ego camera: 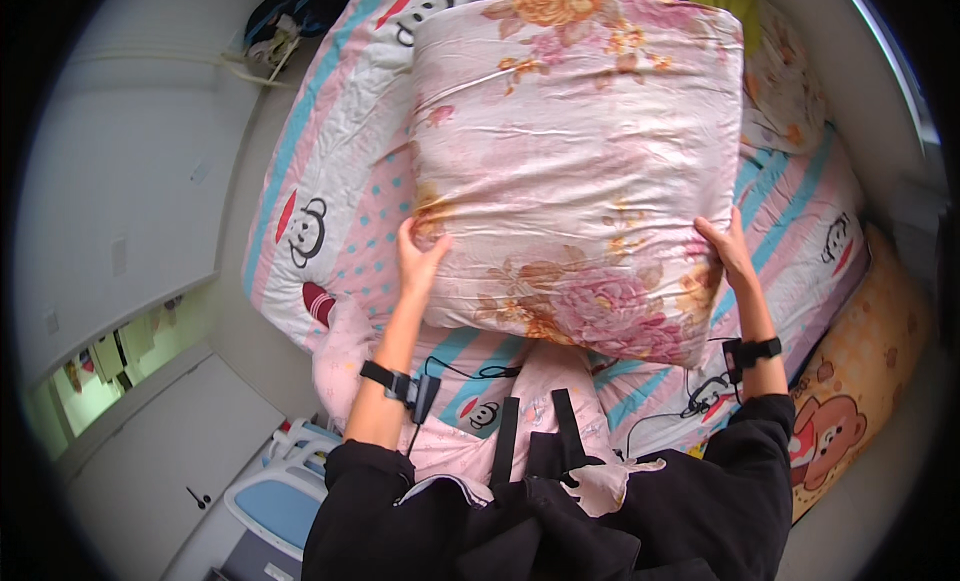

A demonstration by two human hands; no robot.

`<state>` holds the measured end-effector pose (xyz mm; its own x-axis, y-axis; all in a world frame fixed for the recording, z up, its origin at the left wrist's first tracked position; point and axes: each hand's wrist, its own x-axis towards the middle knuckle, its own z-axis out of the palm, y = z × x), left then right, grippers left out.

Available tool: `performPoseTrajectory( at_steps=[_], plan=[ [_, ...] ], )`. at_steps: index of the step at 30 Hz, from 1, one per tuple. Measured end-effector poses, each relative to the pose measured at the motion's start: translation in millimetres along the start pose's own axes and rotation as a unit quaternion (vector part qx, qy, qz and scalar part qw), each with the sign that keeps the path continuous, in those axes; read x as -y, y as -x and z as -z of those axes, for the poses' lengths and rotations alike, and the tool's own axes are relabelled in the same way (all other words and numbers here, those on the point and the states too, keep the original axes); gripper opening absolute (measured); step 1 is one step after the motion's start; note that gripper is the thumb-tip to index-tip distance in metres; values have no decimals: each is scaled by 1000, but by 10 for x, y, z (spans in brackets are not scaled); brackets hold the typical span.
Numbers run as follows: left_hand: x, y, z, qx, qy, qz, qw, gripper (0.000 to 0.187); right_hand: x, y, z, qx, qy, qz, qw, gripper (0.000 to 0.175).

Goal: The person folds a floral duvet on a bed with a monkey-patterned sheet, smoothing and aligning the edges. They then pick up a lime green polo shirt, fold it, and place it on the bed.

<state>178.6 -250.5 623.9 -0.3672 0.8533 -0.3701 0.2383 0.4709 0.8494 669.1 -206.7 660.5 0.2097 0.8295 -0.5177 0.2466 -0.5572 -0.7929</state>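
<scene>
A thick, squarish bundle of floral cloth (570,168), pink and white with orange and pink flowers, lies in front of me. My left hand (422,258) grips its left side, thumb on top and fingers at the edge. On the right edge, my right hand (724,243) holds it in a like way. The underside of the bundle and some fingertips are hidden. Beneath it spreads a bedcover (375,228) with stripes, dots and cartoon monkey faces. My legs in pink trousers rest on the bed, and one foot wears a dark red sock (319,303).
A bear-print mat or cushion (832,431) stands along the bed's right side. A blue and white chair (270,502) is at lower left, near a white door (172,461). Clothes (292,25) lie beyond the bed's far left corner. Black cables (457,367) run from my wrist straps.
</scene>
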Motion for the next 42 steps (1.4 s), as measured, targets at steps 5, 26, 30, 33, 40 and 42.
performPoseTrajectory(
  at_steps=[5, 26, 30, 33, 40, 42],
  plan=[
    [370, -286, 99, 128, 113, 194, 966, 72, -255, -473, 29, 145, -73, -67, 984, 53],
    [-1778, 211, -510, 185, 233, 2, 955, 35, -548, 929, 329, -48, -339, 66, 937, 34],
    [-2422, 350, -1126, 319, 202, -95, 921, 40, -930, 1831, 1043, -190, -374, 75, 905, 34],
    [-2696, 242, -1673, 408, 96, -184, 889, 52, -1466, 2243, 1418, -334, -368, 87, 863, 35],
    [-2443, 265, -1637, 488, -225, -232, 811, 51, -2615, 1940, 1107, -365, -289, -252, 849, 44],
    [-2365, 275, -1294, 521, -236, -178, 801, 44, -2747, 1669, 1028, -395, -352, -221, 819, 50]
  ],
)
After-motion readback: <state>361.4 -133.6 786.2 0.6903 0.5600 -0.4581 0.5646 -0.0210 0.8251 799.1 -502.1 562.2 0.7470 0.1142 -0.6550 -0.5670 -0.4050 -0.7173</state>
